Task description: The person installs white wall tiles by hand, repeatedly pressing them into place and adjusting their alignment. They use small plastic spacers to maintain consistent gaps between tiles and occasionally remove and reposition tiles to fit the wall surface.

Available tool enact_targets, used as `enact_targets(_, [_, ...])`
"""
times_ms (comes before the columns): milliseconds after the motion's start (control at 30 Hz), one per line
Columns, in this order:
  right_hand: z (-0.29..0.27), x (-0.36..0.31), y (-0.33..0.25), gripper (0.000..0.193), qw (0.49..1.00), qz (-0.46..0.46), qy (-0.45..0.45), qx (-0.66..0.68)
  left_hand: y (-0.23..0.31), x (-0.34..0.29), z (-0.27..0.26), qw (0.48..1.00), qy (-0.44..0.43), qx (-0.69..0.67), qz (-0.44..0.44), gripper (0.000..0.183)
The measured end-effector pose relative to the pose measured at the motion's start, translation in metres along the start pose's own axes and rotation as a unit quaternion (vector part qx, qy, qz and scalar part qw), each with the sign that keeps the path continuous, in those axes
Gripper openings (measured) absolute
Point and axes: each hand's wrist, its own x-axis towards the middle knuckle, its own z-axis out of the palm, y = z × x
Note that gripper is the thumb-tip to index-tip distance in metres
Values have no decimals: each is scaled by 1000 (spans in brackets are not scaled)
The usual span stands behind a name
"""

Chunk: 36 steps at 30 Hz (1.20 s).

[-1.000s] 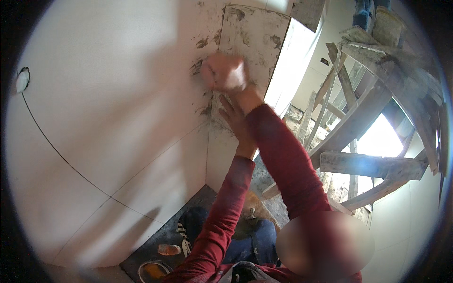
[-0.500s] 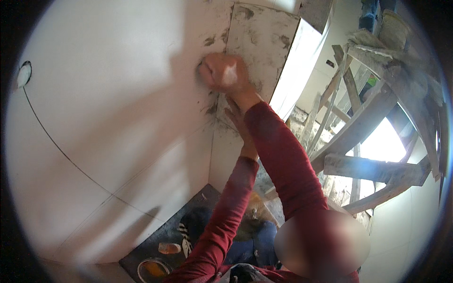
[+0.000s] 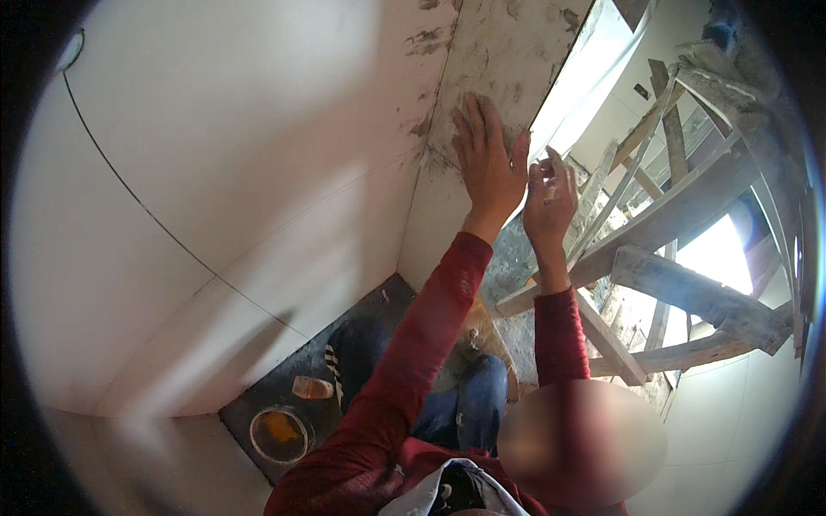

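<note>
A pale wall tile (image 3: 499,64) smeared with grey marks stands in the corner, beside the large white wall panel (image 3: 241,112). My left hand (image 3: 489,168) lies against its lower part, fingers stretched and thumb out to the side. Close by on the right, my right hand (image 3: 551,206) is at the tile's right edge. Its fingers are bent but apart, and I see nothing held in them. Both forearms are in dark red sleeves.
Wooden trestle pieces (image 3: 671,224) stand crossed at the right. On the dark floor (image 3: 237,400) at lower left are a round container (image 3: 281,434) with orange-brown contents and a small pale-and-orange object (image 3: 311,387). A dark line crosses the white wall from a round hole (image 3: 72,50).
My right hand, a fist against the tile's left edge, has come down and right to its right edge, its fingers loosened. My left hand, partly hidden before, now shows fully, higher on the tile.
</note>
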Motion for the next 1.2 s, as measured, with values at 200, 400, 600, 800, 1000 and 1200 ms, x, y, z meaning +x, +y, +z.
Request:
enact_targets(200, [19, -37, 6, 46, 999, 29, -32, 12, -54, -69, -32, 991, -6, -127, -42, 45])
enact_targets(400, [34, -45, -2, 48, 993, 95, -36, 53, -96, -85, -47, 998, -42, -3, -47, 53])
enact_targets(600, [34, -43, -5, 50, 997, 63, -23, 44, -91, -74, -28, 992, -115, 45, 40, 73])
enact_targets(800, [34, -38, -1, 55, 987, 132, -46, 77, -95, -78, -17, 992, -116, 52, 27, 74])
enact_targets(1000, [30, -33, -2, 56, 985, 132, -57, 94, -98, -79, -16, 991, -107, 65, 48, 73])
enact_targets(1200, [33, -39, 5, 57, 990, 107, -46, 80, -94, -83, -17, 987, -126, 85, 51, 74])
